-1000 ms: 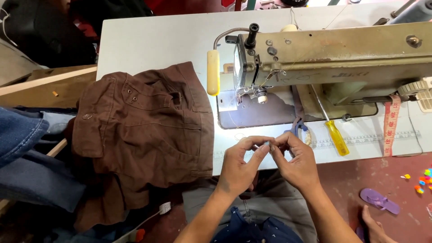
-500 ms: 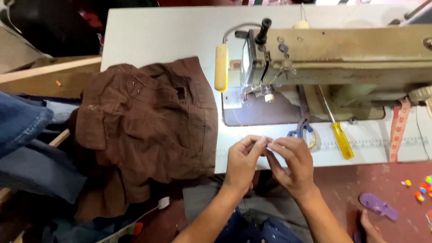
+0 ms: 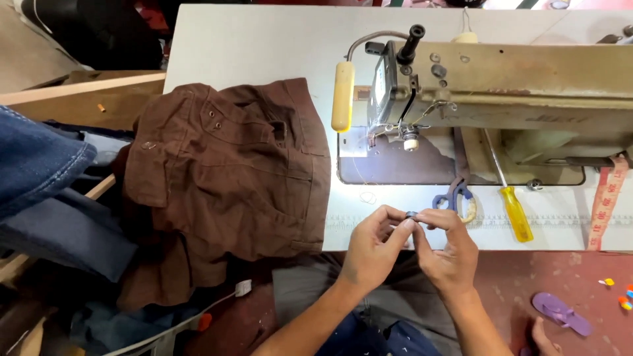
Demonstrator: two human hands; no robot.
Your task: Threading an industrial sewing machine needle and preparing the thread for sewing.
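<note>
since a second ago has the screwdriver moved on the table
No. The yellow-handled screwdriver lies at the same spot under the sewing machine, beside the scissors; only the camera shifted.

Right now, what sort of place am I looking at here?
Probably a small tailoring or garment-repair workshop: an industrial sewing machine on a white table, a brown garment beside it, scissors and a tape measure near the left hand and right hand.

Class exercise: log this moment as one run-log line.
left hand: pinching small dark round part | right hand: pinching same part | brown garment: on table, left | scissors, screwdriver: beside sewing machine
</note>
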